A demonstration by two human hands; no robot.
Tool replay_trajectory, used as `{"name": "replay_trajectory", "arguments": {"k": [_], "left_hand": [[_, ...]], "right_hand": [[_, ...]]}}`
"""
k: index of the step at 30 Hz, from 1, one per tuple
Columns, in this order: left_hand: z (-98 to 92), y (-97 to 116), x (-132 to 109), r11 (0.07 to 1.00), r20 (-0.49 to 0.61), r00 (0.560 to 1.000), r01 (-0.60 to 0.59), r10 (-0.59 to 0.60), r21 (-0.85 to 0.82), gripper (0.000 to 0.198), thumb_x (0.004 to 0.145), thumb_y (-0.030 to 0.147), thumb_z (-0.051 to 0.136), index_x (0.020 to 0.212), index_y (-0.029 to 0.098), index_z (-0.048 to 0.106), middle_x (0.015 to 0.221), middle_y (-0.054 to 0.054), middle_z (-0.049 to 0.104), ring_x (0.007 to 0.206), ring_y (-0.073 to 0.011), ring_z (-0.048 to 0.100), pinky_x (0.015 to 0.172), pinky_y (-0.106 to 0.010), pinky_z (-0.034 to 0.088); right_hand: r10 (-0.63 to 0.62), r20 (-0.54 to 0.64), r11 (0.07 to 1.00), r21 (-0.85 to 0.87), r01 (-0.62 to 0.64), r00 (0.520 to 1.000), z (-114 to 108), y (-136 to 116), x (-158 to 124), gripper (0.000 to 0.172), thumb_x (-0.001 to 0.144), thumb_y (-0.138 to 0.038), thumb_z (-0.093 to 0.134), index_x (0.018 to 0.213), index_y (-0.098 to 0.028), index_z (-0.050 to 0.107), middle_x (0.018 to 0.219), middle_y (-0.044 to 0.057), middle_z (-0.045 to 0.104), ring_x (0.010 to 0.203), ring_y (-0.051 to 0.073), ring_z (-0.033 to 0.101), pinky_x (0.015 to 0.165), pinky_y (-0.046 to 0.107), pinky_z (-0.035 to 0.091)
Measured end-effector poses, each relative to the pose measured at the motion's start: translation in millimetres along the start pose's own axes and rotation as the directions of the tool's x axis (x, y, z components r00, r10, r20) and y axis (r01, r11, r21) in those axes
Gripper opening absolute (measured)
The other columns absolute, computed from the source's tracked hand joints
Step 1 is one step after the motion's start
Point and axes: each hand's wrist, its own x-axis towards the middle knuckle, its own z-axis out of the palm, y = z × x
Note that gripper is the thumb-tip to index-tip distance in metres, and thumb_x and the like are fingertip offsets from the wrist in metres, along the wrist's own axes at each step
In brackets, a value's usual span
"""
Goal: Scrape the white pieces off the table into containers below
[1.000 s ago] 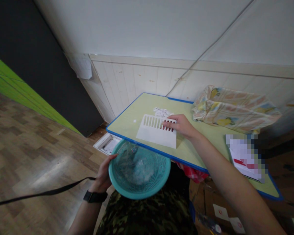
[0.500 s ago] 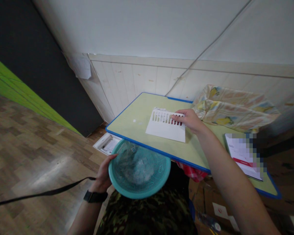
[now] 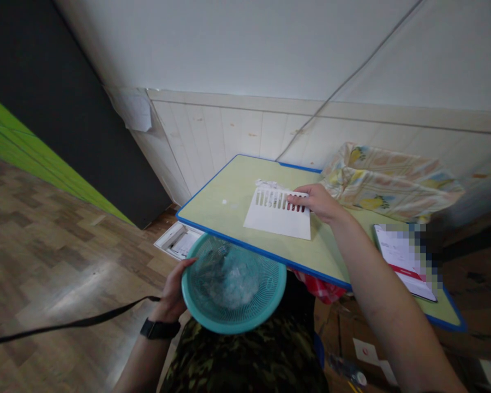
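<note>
My left hand [image 3: 175, 289] grips the left rim of a round turquoise plastic basket [image 3: 233, 326], which rests on my lap against the table's near edge. Clear, crinkled plastic pieces [image 3: 239, 284] lie inside the basket. My right hand [image 3: 317, 202] is closed around the far right corner of a white slotted card [image 3: 274, 221], its thumb on top. The card lies over the tabletop, and a row of slots runs along its far side. Small whitish scraps [image 3: 268, 184] show just beyond that slotted edge.
The pale green table [image 3: 213, 196] has a blue edge. A basket lined with lemon-print cloth [image 3: 376, 185] stands at its back right, and a phone-like device [image 3: 401, 256] lies at the right end. Below the table's left side is a white box [image 3: 175, 240].
The slotted card has shifted very slightly toward me with my right hand, so more of the whitish scraps show behind it. My left hand still holds the turquoise basket.
</note>
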Motion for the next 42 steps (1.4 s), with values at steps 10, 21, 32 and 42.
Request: {"name": "replay_trajectory", "arguments": {"k": [10, 21, 32, 42], "left_hand": [[-3.3, -1, 2, 1.000, 0.013, 1.000, 0.003, -0.003, -0.001, 0.019, 0.087, 0.017, 0.057, 0.079, 0.008, 0.072, 0.067, -0.012, 0.077, 0.055, -0.0221, 0.071, 0.059, -0.034, 0.061], [-3.8, -1, 1, 1.000, 0.031, 0.999, -0.008, 0.008, -0.006, 0.024, 0.089, 0.017, 0.054, 0.077, 0.007, 0.073, 0.069, -0.014, 0.077, 0.057, -0.0242, 0.072, 0.062, -0.037, 0.061], [-8.7, 0, 5, 0.999, 0.028, 0.999, -0.024, 0.025, -0.024, 0.024, 0.088, 0.017, 0.055, 0.075, 0.007, 0.072, 0.066, -0.013, 0.076, 0.054, -0.0220, 0.071, 0.060, -0.033, 0.060], [-10.8, -1, 7, 0.999, 0.031, 0.999, -0.005, 0.007, -0.050, 0.021, 0.087, 0.017, 0.057, 0.075, 0.008, 0.071, 0.066, -0.012, 0.076, 0.055, -0.0207, 0.071, 0.060, -0.032, 0.060]], "right_hand": [[-0.051, 0.186, 0.998, -0.016, 0.055, 0.981, 17, -8, -6, 0.045, 0.067, -0.059, 0.076, 0.076, -0.014, 0.073, 0.068, 0.005, 0.069, 0.058, 0.014, 0.057, 0.053, 0.025, 0.040], [-0.045, 0.143, 0.995, 0.097, 0.031, 0.989, 19, -6, -6, 0.043, 0.066, -0.055, 0.079, 0.079, -0.014, 0.075, 0.072, 0.007, 0.072, 0.059, 0.016, 0.060, 0.054, 0.026, 0.044], [-0.159, -0.333, 0.981, 0.055, 0.188, 0.929, 51, 2, 14, 0.046, 0.070, -0.055, 0.075, 0.089, -0.013, 0.076, 0.075, 0.007, 0.074, 0.061, 0.018, 0.062, 0.055, 0.027, 0.044], [-0.107, -0.269, 0.994, -0.028, 0.103, 0.957, 38, 0, 8, 0.043, 0.065, -0.051, 0.078, 0.085, -0.012, 0.076, 0.071, 0.008, 0.072, 0.059, 0.019, 0.062, 0.053, 0.028, 0.044]]}}
